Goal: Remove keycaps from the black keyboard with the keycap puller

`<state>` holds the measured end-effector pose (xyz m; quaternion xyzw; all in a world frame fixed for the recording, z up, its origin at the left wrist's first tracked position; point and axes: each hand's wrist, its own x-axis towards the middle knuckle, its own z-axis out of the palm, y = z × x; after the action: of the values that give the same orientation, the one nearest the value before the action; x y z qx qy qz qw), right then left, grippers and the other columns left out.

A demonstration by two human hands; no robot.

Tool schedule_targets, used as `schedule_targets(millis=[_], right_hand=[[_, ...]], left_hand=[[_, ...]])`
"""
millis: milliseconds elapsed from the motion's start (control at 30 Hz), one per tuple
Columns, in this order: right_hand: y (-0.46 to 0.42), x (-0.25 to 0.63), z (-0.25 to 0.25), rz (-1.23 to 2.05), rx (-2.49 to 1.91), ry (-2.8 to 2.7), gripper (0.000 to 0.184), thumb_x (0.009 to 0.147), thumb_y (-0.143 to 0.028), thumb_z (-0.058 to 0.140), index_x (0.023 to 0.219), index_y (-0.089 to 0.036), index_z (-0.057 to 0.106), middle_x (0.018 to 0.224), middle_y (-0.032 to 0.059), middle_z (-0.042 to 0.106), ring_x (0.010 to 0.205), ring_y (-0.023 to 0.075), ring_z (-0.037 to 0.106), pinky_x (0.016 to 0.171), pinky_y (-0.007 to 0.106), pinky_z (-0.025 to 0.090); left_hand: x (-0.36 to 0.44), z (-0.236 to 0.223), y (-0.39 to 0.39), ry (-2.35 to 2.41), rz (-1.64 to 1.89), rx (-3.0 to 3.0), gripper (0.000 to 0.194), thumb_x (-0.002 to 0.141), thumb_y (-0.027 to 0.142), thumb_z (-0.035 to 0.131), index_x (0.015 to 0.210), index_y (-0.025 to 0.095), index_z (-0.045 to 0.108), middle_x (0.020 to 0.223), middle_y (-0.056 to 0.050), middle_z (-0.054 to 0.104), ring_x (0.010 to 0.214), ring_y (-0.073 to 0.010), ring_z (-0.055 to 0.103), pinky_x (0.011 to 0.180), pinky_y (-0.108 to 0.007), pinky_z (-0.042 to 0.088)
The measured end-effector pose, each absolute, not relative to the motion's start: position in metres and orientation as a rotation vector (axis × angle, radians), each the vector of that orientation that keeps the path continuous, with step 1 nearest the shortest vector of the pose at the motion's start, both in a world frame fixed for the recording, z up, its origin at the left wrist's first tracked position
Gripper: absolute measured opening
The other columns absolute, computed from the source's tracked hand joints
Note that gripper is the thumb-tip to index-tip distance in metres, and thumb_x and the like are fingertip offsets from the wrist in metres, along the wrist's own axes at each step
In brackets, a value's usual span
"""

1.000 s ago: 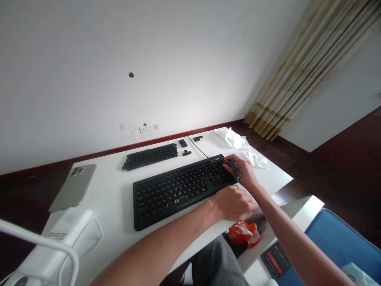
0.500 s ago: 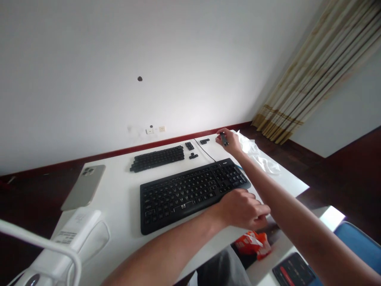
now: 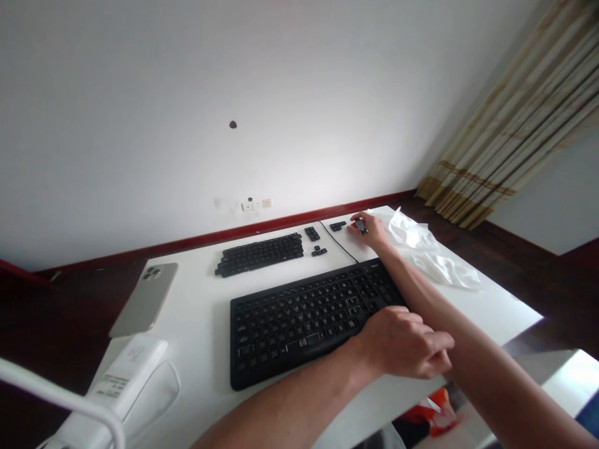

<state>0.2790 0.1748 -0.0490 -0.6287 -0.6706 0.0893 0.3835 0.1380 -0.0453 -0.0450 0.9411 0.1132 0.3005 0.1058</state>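
Observation:
My right hand [image 3: 372, 231] is at the far right of the white table, its fingers closed round what look like black keycaps [image 3: 360, 226]. Just left of it lies a small group of loose keycaps [image 3: 337, 226]. My left hand [image 3: 405, 343] is curled over the lower right of the black keyboard [image 3: 304, 324], fingers folded in; anything inside them is hidden. Many of the keyboard's keys appear bare of their caps. Behind it sits a large block of keycaps [image 3: 262, 252], with smaller groups near its right end.
A phone [image 3: 145, 299] lies face down at the left, behind a white power strip [image 3: 116, 386] with a white cable. Crumpled white plastic [image 3: 416, 231] is right of my right hand. A thin black cord [image 3: 339, 242] runs back from the keyboard. An orange-red wrapper [image 3: 437, 411] shows below the table edge.
The view has swung slightly right, so the table's things sit further left of its right edge. My right hand has turned the keycaps a little and stays near the loose group. My left hand remains curled.

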Motion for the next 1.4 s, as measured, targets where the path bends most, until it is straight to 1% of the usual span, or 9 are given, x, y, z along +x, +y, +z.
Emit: schedule_targets(millis=[233,333,433,667,1000,1200,1400], right_hand=[[0.177,0.278,-0.048,0.182,-1.574,-1.742,0.019,0.083,-0.038,0.075,0.097,-0.024,0.074,0.079,0.0046,0.077,0.073,0.0233,0.071,0.076,0.035,0.054],[0.173,0.282,-0.048,0.175,-1.574,-1.736,0.017,0.083,-0.03,0.071,0.098,-0.023,0.074,0.081,0.0053,0.078,0.075,0.0241,0.073,0.078,0.037,0.056],[0.17,0.285,-0.047,0.265,-1.552,-1.756,0.023,0.079,-0.022,0.071,0.102,-0.024,0.073,0.088,0.0052,0.082,0.082,0.0247,0.077,0.083,0.038,0.058],[0.171,0.28,-0.045,0.303,-1.53,-1.81,0.025,0.077,-0.019,0.074,0.102,-0.025,0.072,0.091,0.0049,0.083,0.085,0.0258,0.079,0.085,0.039,0.059],[0.175,0.275,-0.048,0.314,-1.538,-1.76,0.023,0.078,-0.023,0.075,0.1,-0.024,0.073,0.09,0.0047,0.083,0.084,0.0258,0.079,0.083,0.037,0.059],[0.176,0.274,-0.049,0.31,-1.539,-1.766,0.022,0.078,-0.022,0.075,0.1,-0.023,0.074,0.09,0.0039,0.083,0.082,0.0239,0.078,0.08,0.034,0.057],[0.178,0.274,-0.05,0.296,-1.53,-1.769,0.021,0.078,-0.022,0.075,0.099,-0.023,0.074,0.085,0.0031,0.082,0.075,0.0226,0.076,0.074,0.032,0.055]], left_hand=[[0.138,-0.043,-0.046,0.346,0.897,2.764,0.015,0.094,0.024,0.06,0.099,0.02,0.075,0.078,-0.001,0.076,0.078,-0.0177,0.073,0.071,-0.032,0.05],[0.138,-0.044,-0.046,0.351,0.911,2.754,0.016,0.094,0.024,0.059,0.096,0.02,0.074,0.077,0.0,0.076,0.078,-0.0173,0.072,0.071,-0.031,0.049],[0.137,-0.044,-0.046,0.347,0.896,2.751,0.015,0.094,0.025,0.059,0.095,0.02,0.073,0.078,0.0,0.076,0.078,-0.0174,0.072,0.071,-0.031,0.049],[0.137,-0.044,-0.046,0.345,0.912,2.738,0.014,0.093,0.024,0.06,0.095,0.02,0.074,0.078,-0.001,0.076,0.078,-0.0179,0.073,0.071,-0.032,0.049],[0.137,-0.045,-0.045,0.35,0.939,2.728,0.016,0.093,0.024,0.058,0.095,0.02,0.073,0.078,0.0,0.077,0.076,-0.0169,0.072,0.071,-0.031,0.049],[0.138,-0.046,-0.046,0.349,0.964,2.733,0.016,0.094,0.025,0.057,0.093,0.02,0.072,0.077,0.0,0.077,0.075,-0.0168,0.072,0.071,-0.032,0.049],[0.138,-0.045,-0.045,0.36,0.92,2.742,0.014,0.094,0.026,0.059,0.092,0.02,0.072,0.077,0.0,0.077,0.076,-0.0172,0.072,0.07,-0.032,0.048]])
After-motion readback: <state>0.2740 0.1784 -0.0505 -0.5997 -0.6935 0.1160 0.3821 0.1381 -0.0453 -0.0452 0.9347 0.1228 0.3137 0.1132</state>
